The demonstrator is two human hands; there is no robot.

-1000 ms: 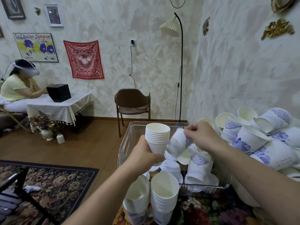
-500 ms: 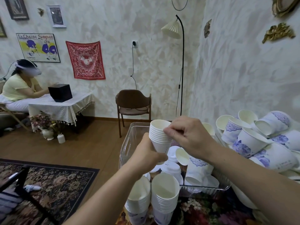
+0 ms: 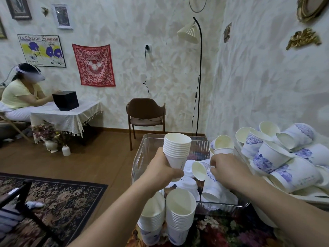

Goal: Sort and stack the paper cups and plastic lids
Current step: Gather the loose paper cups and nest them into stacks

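Note:
My left hand grips a stack of white paper cups upright above the clear plastic bin. My right hand reaches down into the bin and its fingers close on a loose cup with blue print that lies on its side. White plastic lids and another blue-print cup lie in the bin. Two finished cup stacks stand in front of the bin. A big heap of loose blue-print cups lies to the right.
The bin and the stacks stand on a floral cloth. The wall runs close on the right. A brown chair and a floor lamp stand behind the bin. A person sits at a small table far left. A patterned rug covers the floor.
My right hand set a cup onto the stack held in my left hand, then dropped into the bin onto another loose cup. The held stack stayed in place.

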